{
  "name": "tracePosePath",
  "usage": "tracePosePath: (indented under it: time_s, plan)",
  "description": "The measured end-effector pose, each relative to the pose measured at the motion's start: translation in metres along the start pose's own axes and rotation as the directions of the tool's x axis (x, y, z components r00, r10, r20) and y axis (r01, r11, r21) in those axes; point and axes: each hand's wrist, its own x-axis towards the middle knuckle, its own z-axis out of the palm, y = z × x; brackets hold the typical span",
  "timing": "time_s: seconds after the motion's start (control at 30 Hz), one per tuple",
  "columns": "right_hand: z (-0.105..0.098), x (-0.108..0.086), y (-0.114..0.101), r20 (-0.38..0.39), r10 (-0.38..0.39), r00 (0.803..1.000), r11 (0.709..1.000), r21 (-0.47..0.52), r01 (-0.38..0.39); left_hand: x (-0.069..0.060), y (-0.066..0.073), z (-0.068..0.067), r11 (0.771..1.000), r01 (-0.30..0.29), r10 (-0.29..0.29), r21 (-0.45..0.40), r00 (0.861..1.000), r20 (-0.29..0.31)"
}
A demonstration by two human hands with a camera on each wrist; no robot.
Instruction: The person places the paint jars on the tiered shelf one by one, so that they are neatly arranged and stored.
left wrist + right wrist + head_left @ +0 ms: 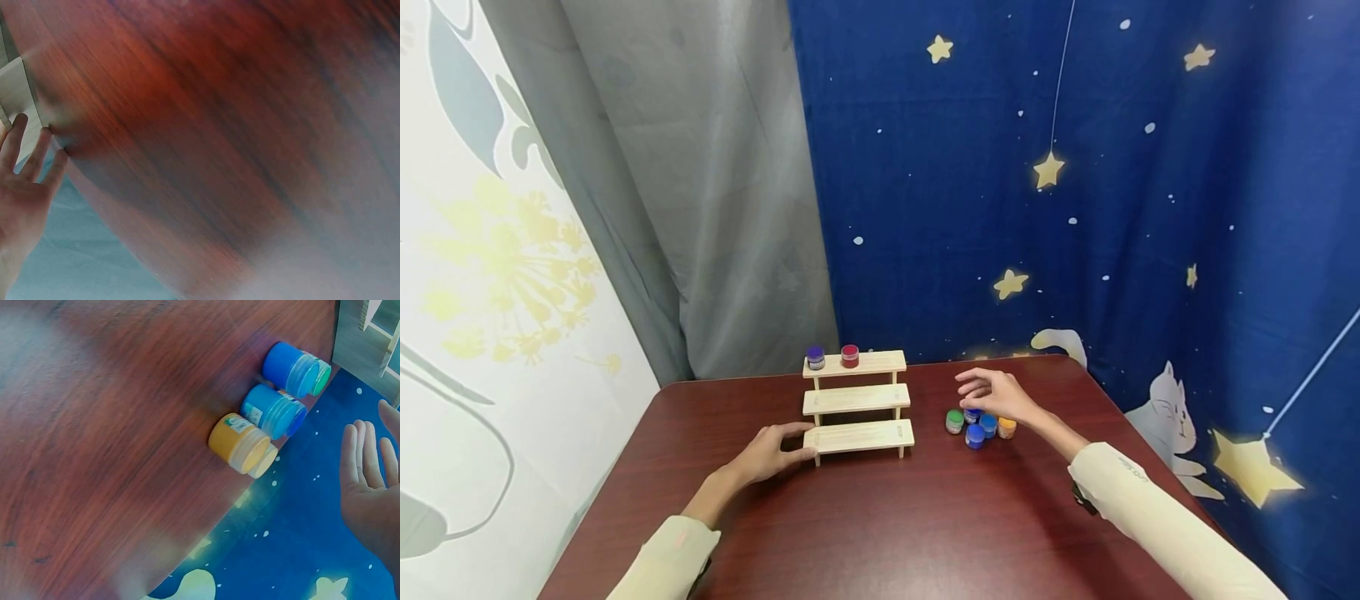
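Left hand around one end of wooden rack, right hand relaxed near jars.

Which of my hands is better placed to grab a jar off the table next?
Probably your right hand: it looks empty and hovers near those jars, while your left hand is farther away, touching the rack.

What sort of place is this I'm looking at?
Some indoor corner set up for tabletop activity, perhaps a home or a studio; I can't tell which. A wood-grain table bears a small rack and jars, with a starry curtain hanging behind.
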Motion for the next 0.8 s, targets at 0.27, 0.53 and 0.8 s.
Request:
tracePosePath:
  time_s: [0.27, 0.53, 0.8]
  plan:
    - [-0.007, -0.013, 0.008, 0.005, 0.034, 0.999, 0.999, 0.0, -0.034, 0.0, 0.003, -0.001, 1.0, 0.001, -0.001, 0.004, 1.0, -0.015]
    - [-0.012, -0.025, 0.021, -0.025, 0.045, 0.999, 0.999, -0.018, -0.046, 0.0, 0.005, -0.002, 1.0, 0.003, -0.003, 0.001, 1.0, -0.015]
    - [-0.018, -0.039, 0.033, -0.043, 0.059, 0.997, 0.997, -0.037, -0.06, -0.002, 0.006, -0.002, 1.0, 0.001, -0.001, 0.012, 1.0, -0.025]
